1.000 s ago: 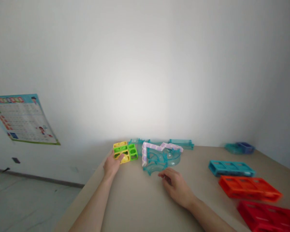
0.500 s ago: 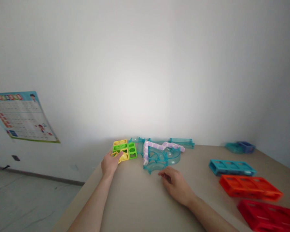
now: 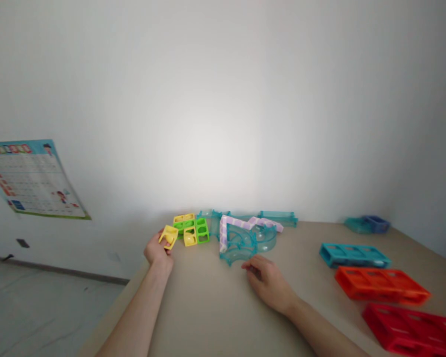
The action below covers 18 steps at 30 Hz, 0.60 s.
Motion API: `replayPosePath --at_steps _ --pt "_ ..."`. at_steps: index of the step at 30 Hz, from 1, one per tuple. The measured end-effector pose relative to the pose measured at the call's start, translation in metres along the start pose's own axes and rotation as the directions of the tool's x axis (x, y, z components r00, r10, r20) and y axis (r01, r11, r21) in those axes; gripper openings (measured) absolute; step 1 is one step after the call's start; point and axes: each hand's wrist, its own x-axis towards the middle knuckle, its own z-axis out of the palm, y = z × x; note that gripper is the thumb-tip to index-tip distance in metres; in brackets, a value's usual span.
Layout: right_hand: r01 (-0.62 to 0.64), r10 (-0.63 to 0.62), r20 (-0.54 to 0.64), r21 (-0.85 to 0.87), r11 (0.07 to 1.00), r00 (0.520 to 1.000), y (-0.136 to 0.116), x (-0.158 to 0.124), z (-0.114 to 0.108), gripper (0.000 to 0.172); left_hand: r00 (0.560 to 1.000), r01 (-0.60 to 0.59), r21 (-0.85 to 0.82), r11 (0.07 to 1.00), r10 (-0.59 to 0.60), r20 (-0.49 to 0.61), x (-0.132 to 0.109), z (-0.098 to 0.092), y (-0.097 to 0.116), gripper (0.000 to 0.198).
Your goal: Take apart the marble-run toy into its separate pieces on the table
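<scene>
My left hand (image 3: 158, 252) is closed on a small yellow block (image 3: 169, 237) with a rounded hollow, held tilted above the table's left edge. Just right of it lies a cluster of green blocks (image 3: 202, 231) with openings, along with another yellow block (image 3: 190, 237) and a yellow piece (image 3: 184, 217) behind. My right hand (image 3: 264, 277) rests on the table with its fingers curled; whether anything is inside cannot be made out. Close to its fingertips lie curved clear teal track pieces (image 3: 238, 255). A lilac-and-white zigzag strip (image 3: 223, 235) lies across several of them.
On the right stand a teal frame block (image 3: 355, 255), an orange one (image 3: 382, 284) and a red one (image 3: 416, 327). Dark blue (image 3: 376, 224) and teal pieces (image 3: 357, 225) sit in the far right corner. The wall (image 3: 245, 124) borders the table's back; a poster (image 3: 35, 181) hangs left.
My left hand has lifted the yellow block off the cluster and moved left with it, tilting it. The right hand stays in place.
</scene>
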Motion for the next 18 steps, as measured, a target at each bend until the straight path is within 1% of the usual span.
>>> replayPosePath --at_steps 1,3,4,5,6,7,8,9,10,11,12,13,14,15,16,17,18 --pt "-0.006 0.006 -0.004 0.024 1.000 1.000 -0.001 0.000 0.000 0.022 0.998 -0.006 -0.035 0.999 0.008 0.069 -0.008 0.002 0.002 0.033" --pt "-0.024 0.024 -0.004 0.098 0.995 1.000 -0.004 -0.002 0.001 0.024 0.971 0.003 -0.077 0.997 0.016 0.237 -0.028 0.006 0.001 0.037" --pt "-0.027 0.026 0.008 0.145 0.989 1.000 -0.007 -0.003 0.002 0.030 0.927 0.027 -0.083 0.996 0.006 0.375 -0.039 0.008 -0.002 0.040" --pt "-0.023 0.018 0.028 0.196 0.980 0.999 -0.010 -0.005 0.002 0.041 0.776 0.072 -0.069 0.995 -0.012 0.630 -0.051 0.009 -0.005 0.045" --pt "-0.015 0.003 0.049 0.247 0.969 0.999 -0.013 -0.007 0.003 0.052 0.571 0.101 -0.016 0.995 -0.045 0.820 -0.062 0.011 -0.009 0.050" --pt "-0.006 -0.014 0.069 0.291 0.957 0.998 -0.017 -0.009 0.004 0.062 0.346 0.111 0.068 0.991 -0.103 0.933 -0.073 0.012 -0.014 0.056" --pt "0.001 -0.031 0.086 0.322 0.947 0.996 -0.020 -0.011 0.005 0.067 0.163 0.107 0.128 0.986 -0.144 0.976 -0.082 0.012 -0.018 0.061" --pt "0.004 -0.039 0.098 0.340 0.940 0.994 -0.024 -0.012 0.006 0.067 0.038 0.094 0.177 0.980 -0.181 0.983 -0.090 0.013 -0.021 0.061" --pt "-0.001 -0.038 0.108 0.346 0.938 0.993 -0.027 -0.012 0.006 0.061 -0.036 0.072 0.208 0.975 -0.206 0.978 -0.095 0.014 -0.024 0.060" --pt "-0.012 -0.029 0.113 0.343 0.939 0.993 -0.030 -0.012 0.006 0.053 -0.055 0.056 0.220 0.974 -0.217 0.975 -0.099 0.014 -0.025 0.058" --pt "-0.026 -0.012 0.111 0.335 0.942 0.994 -0.031 -0.012 0.006 0.043 -0.030 0.045 0.226 0.973 -0.224 0.974 -0.100 0.015 -0.027 0.054" --pt "-0.042 0.010 0.098 0.324 0.945 0.995 -0.032 -0.011 0.006 0.036 0.039 0.034 0.220 0.975 -0.221 0.974 -0.099 0.017 -0.027 0.051" --pt "-0.059 0.037 0.073 0.313 0.948 0.997 -0.032 -0.010 0.005 0.031 0.160 0.007 0.203 0.979 -0.202 0.966 -0.096 0.018 -0.028 0.048" --pt "-0.075 0.064 0.045 0.303 0.950 0.997 -0.032 -0.009 0.005 0.030 0.328 -0.065 0.187 0.980 -0.156 0.932 -0.090 0.020 -0.028 0.046" --pt "-0.088 0.086 0.023 0.295 0.951 0.996 -0.031 -0.009 0.005 0.030 0.503 -0.158 0.184 0.970 -0.081 0.861 -0.083 0.021 -0.029 0.046" --pt "-0.099 0.100 0.014 0.288 0.952 0.995 -0.029 -0.009 0.005 0.033 0.686 -0.307 0.209 0.929 0.064 0.725 -0.073 0.022 -0.029 0.044" --pt "-0.108 0.105 0.024 0.283 0.953 0.994 -0.028 -0.009 0.005 0.036 0.780 -0.479 0.302 0.824 0.242 0.577 -0.063 0.022 -0.030 0.040"
